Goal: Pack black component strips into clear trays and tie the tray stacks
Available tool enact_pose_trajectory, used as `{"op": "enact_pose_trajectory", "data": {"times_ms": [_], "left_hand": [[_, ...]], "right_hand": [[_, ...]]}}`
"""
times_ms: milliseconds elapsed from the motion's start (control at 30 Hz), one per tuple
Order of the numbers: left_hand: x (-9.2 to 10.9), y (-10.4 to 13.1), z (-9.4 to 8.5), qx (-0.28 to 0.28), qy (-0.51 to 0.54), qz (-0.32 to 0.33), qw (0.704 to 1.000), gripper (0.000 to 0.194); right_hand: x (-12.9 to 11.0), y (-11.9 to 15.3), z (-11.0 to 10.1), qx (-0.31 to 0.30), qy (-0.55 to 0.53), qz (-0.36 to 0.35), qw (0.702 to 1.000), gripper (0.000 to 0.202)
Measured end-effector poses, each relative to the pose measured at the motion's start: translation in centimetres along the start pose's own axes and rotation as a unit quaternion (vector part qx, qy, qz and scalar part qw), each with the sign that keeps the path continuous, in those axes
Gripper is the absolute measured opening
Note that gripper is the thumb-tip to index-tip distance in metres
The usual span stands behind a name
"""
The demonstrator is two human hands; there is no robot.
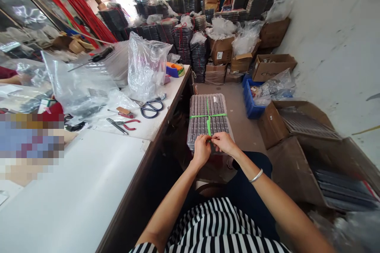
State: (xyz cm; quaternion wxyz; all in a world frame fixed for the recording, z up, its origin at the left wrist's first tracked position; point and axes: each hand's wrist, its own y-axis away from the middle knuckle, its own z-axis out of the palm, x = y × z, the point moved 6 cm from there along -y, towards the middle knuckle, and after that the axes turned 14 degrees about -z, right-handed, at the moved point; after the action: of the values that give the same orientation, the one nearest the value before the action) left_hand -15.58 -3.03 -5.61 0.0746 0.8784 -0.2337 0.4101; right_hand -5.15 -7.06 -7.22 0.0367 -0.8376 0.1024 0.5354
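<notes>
In front of me, beside the workbench, rests a stack of clear plastic trays [197, 126] filled with rows of small dark parts. A bright green strap [220, 115] crosses it both ways, and a loose length of strap [208, 125] runs toward me. At the near edge of the stack, my left hand [203, 148] pinches the green strap's end with closed fingers. My right hand [222, 142], wearing a bangle at the wrist, meets it there, its fingertips also closed on the strap. The exact strap end is hidden between the fingers.
On the workbench [118, 166] to my left lie scissors [151, 107], red-handled pliers [128, 123], tape rolls [175, 69] and plastic bags [148, 63]. Cardboard boxes [297, 118] and a blue crate [252, 102] line the right. Stacked black trays [182, 39] stand behind.
</notes>
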Motion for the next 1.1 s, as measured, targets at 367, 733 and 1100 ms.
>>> {"op": "enact_pose_trajectory", "data": {"times_ms": [367,733,1100], "left_hand": [[-0.2,-0.3,0.3,-0.097,-0.152,-0.017,0.983,0.006],[-0.2,0.6,0.2,0.039,-0.151,-0.057,0.986,0.010],[-1.8,2.5,2.5,-0.048,-0.184,-0.106,0.976,0.026]], "right_hand": [[-2.4,-0.9,-0.6,-0.082,0.318,-0.211,0.921,0.018],[-1.4,-1.8,-1.1,-0.093,0.233,-0.176,0.952,0.016],[-0.5,-2.4,-1.7,0.056,0.196,-0.186,0.961,0.019]]}}
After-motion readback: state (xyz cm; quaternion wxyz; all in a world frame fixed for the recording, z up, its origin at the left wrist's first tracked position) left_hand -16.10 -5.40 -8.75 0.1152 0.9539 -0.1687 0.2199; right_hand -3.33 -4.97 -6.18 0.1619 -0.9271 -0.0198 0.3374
